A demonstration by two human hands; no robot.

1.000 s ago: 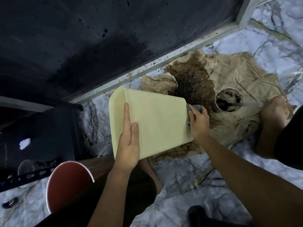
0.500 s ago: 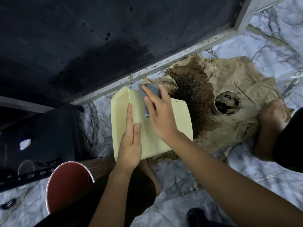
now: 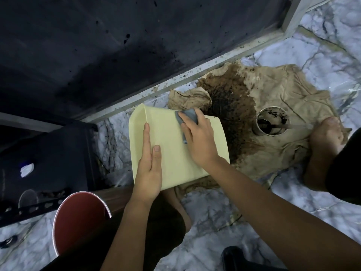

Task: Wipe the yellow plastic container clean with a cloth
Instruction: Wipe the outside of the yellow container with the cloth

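Marble floor (image 3: 322, 55): one yellow container (image 3: 175, 153), left hand (image 3: 149, 167) flat; right hand (image 3: 197, 139) grips one cloth (image 3: 186, 116)

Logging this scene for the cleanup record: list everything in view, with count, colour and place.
Yellow plastic container: one, pale yellow, centre, lying on its side.
Cloth: one, grey, on the container's far edge.
Stained paper: one sheet, brown with dark stains, on the floor, right.
Round tin: one, pale rim, dark contents, on the paper.
Stick: one, dark, resting in the tin.
Bucket: one, red, lower left.
Marble floor: white, veined.
Dark panel: one, black, upper left.
Left hand: flat on the container.
Right hand: grip on the cloth.
Feet: bare; one right, one below the container.
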